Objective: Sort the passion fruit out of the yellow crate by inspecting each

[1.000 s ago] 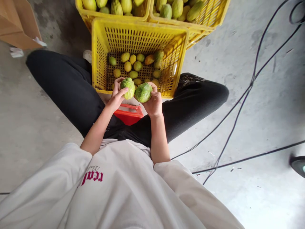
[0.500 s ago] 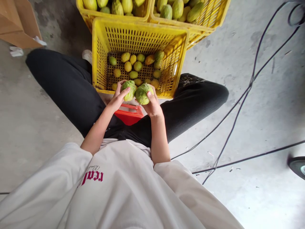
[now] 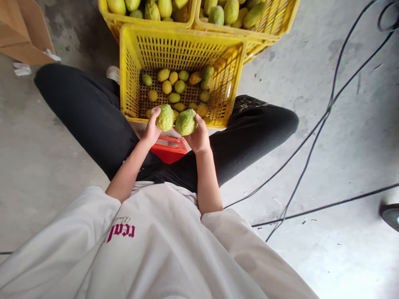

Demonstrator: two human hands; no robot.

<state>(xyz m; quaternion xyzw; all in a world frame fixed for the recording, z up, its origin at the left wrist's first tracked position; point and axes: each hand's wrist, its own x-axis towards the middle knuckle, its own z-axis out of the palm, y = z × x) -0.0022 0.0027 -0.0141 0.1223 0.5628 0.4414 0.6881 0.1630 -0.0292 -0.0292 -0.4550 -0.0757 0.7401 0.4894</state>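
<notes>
My left hand (image 3: 152,128) grips a bumpy green fruit (image 3: 165,118), fingers wrapped round it. My right hand (image 3: 197,137) holds a second green fruit (image 3: 186,122) from below. The two fruits touch side by side just over the near rim of a yellow slatted crate (image 3: 230,62) that stands between my knees. Several small yellow-green fruits (image 3: 174,86) lie on the crate's bottom.
Two more yellow crates (image 3: 268,29) full of larger fruit stand behind. A red stool (image 3: 168,149) sits under me. Black cables (image 3: 311,141) run across the concrete floor at right. A cardboard box (image 3: 21,33) is at the far left.
Both hands have turned the fruits in place and drawn them a little closer together. Nothing else has moved.
</notes>
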